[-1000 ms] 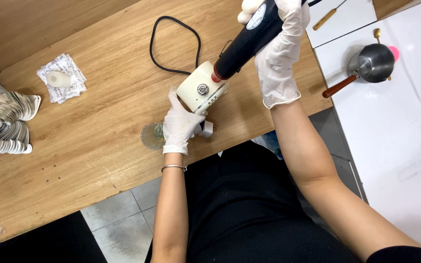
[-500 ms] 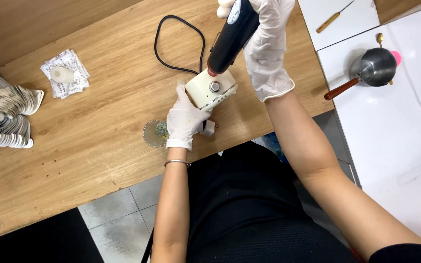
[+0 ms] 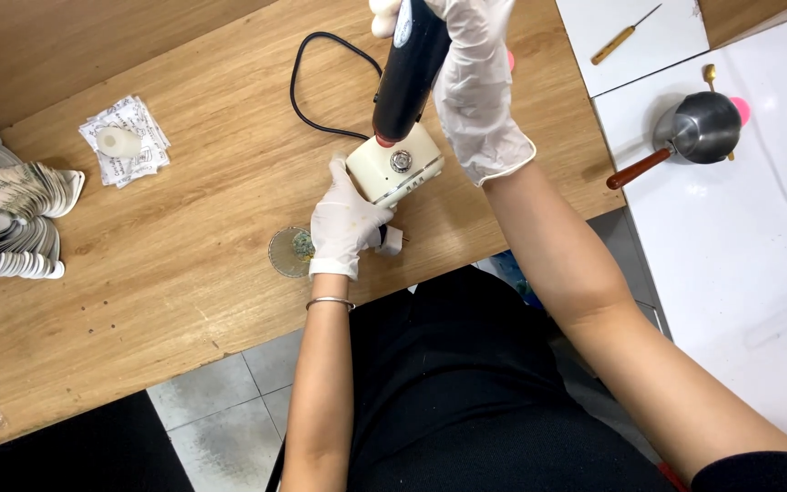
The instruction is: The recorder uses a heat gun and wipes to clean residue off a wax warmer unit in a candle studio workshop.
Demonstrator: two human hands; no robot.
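Wooden bench (image 3: 184,301) over grey tiled floor (image 3: 229,419); right hand (image 3: 475,82) fingers clamped on heat gun (image 3: 407,82); left hand (image 3: 343,223) fingers pressing small part, closure unclear.

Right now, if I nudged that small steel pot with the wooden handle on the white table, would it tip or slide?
The steel pot looks squat and round, so it would probably slide on the smooth white table rather than tip. Its long wooden handle sticks out sideways, so a push there would likely spin it. Whether it holds anything cannot be told.

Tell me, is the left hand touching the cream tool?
Touching. The head view shows the gloved left hand with its fingertips against the cream tool's lower edge, no gap visible.
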